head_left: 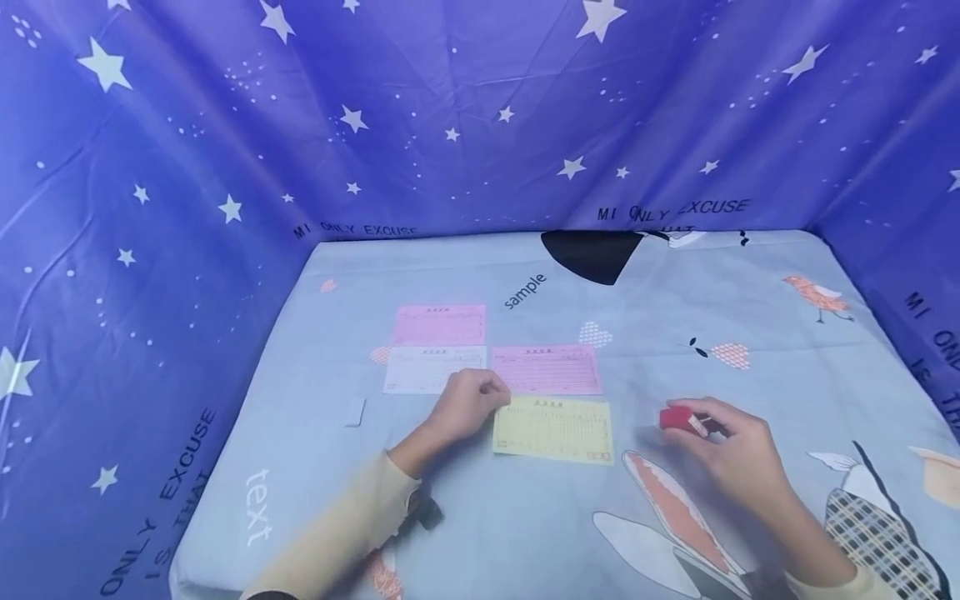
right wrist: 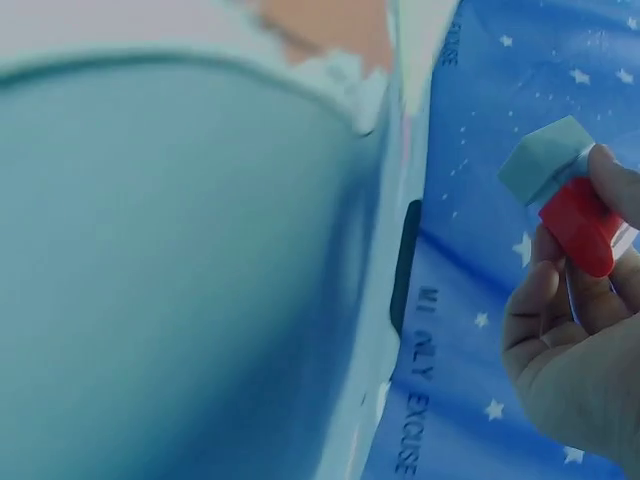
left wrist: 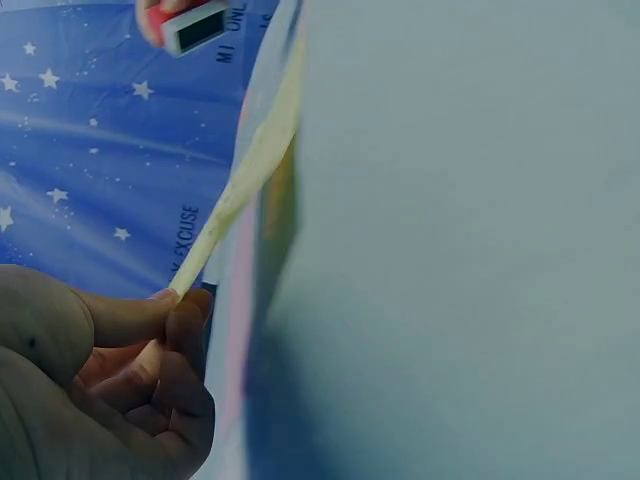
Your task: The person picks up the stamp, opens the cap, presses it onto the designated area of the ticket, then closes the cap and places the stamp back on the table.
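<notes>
My left hand (head_left: 468,400) pinches the upper left corner of a yellow printed slip (head_left: 553,429) between thumb and fingers. In the left wrist view the slip (left wrist: 245,180) curves up from the cloth toward that pinch. A small red mark shows at its lower right corner. To the right of the slip, my right hand (head_left: 738,450) grips a red hand stamp (head_left: 677,418) with a pale frame. The stamp's dark rectangular face (left wrist: 200,33) shows in the left wrist view; in the right wrist view thumb and fingers hold its red body (right wrist: 580,225).
Beyond the yellow slip lie a pink slip (head_left: 546,370), a white slip (head_left: 423,371) partly behind my left hand, and another pink slip (head_left: 440,326). A small pale rectangular piece (head_left: 356,412) is at the left. A starry blue curtain (head_left: 450,100) surrounds the patterned cloth-covered surface (head_left: 315,350).
</notes>
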Demonstrator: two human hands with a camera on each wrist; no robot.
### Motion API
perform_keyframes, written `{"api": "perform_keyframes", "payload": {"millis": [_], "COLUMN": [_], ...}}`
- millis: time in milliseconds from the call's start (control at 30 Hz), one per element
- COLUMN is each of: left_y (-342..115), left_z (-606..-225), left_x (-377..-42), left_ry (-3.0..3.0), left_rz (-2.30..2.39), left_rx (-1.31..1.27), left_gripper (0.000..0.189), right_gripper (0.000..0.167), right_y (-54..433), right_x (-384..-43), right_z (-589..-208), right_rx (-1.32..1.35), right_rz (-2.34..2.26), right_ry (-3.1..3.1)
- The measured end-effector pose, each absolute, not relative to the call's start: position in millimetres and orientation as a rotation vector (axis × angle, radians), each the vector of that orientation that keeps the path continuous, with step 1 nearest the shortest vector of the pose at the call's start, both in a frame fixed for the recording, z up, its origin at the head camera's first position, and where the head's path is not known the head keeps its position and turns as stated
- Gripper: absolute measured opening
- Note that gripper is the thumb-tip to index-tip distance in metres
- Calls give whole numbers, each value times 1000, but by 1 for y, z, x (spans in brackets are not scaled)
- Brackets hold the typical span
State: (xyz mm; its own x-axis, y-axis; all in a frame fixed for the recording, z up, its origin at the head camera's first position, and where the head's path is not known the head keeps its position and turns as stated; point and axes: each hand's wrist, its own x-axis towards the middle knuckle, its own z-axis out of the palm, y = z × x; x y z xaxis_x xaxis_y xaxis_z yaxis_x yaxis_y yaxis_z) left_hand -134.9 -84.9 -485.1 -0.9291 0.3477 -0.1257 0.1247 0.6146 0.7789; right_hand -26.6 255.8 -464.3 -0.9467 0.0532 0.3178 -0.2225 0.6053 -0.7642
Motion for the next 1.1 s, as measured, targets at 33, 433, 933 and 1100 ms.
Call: {"api": "perform_keyframes", "payload": {"millis": [33,433,933,1100], "left_y": [-84,-49,32,60], "left_z": [-482,-458,-468,-471], "left_x": [-139,-198,-264,-279], "left_ry": [2562,2473,2401,2425], "left_rz": [1236,1324,1481,1474], "left_rx": [379,250,142,91], "left_gripper": [7,5,2,5], "right_gripper": [41,37,39,39], "right_y": [258,265,274,276], "right_x": [-26,-13,-8,-7], "right_z": [-465,-467,-468,-466], "right_rx": [124,69,141,164], "right_rz": [1253,1095,966,957], "right_ry": [-2521,-2608,-2603,-2605]}}
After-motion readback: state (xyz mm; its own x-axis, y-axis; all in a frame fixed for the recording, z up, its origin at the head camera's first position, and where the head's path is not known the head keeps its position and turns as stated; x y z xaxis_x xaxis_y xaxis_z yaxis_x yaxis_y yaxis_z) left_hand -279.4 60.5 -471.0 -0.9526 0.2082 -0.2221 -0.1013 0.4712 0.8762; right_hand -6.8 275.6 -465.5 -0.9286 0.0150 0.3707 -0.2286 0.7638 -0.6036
